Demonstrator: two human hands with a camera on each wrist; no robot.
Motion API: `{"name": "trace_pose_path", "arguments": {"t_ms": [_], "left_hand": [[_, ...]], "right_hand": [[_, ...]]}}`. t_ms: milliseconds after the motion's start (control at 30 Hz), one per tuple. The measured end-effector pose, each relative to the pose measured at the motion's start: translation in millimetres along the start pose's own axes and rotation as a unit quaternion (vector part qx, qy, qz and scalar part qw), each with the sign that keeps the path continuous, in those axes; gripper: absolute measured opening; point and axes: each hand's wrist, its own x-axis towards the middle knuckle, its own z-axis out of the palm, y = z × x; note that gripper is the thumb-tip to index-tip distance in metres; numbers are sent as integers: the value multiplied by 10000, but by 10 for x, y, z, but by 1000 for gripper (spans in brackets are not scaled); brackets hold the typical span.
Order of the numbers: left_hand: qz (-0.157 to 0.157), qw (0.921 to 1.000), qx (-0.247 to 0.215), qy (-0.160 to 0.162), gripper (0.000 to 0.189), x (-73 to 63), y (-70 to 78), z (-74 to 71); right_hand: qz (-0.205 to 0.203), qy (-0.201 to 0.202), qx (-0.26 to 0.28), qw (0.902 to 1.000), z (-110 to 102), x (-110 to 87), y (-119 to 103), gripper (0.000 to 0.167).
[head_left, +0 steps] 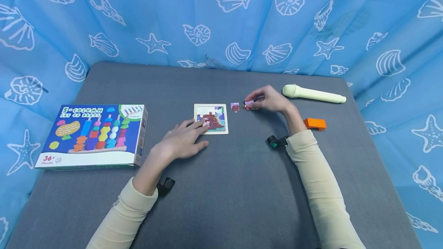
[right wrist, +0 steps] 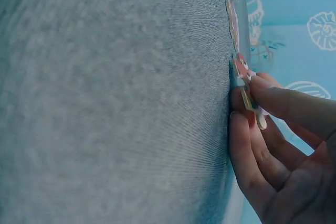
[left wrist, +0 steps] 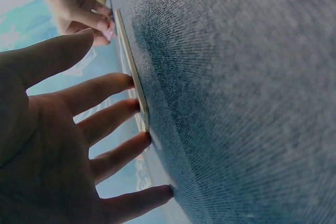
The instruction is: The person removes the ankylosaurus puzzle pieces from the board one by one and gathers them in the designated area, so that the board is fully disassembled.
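A small wooden-framed jigsaw puzzle [head_left: 227, 120] with a reddish-brown animal picture lies flat near the middle of the table. My left hand [head_left: 180, 139] spreads its straight fingers over the puzzle's lower left, fingertips at its frame and picture, partly hiding it. In the upper left of the tray, a pale bare area shows. To the right, my right hand [head_left: 271, 101] pinches a purple and red jigsaw piece [right wrist: 242, 69] between thumb and fingers, low over the tabletop. Between the hands, another jigsaw piece [head_left: 235, 107], purple with a brown patch, lies loose on the table.
On the left lies a bead-set box [head_left: 93, 137]. A pale green microphone-shaped stick [head_left: 315, 94] lies at the back right, with an orange arch block [head_left: 315, 123] closer to my right forearm. Behind the grey table [head_left: 235, 195] hangs a blue shell-print curtain [head_left: 207, 10].
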Motion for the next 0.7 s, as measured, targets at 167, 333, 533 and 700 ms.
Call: {"name": "trace_pose_path", "arguments": {"t_ms": [167, 333, 533, 700], "left_hand": [[0, 10000, -23, 12, 65, 1, -4, 3], [-1, 10000, -37, 0, 65, 0, -8, 5], [33, 10000, -76, 6, 65, -2, -18, -6], [67, 10000, -51, -42, 66, -2, -29, -15]], "right_hand": [[-10, 24, -44, 10000, 10, 8, 2, 25], [-57, 77, -126, 9999, 34, 7, 1, 24], [20, 195, -422, 9989, 32, -2, -13, 22], [2, 396, -562, 9976, 24, -24, -23, 22]]}}
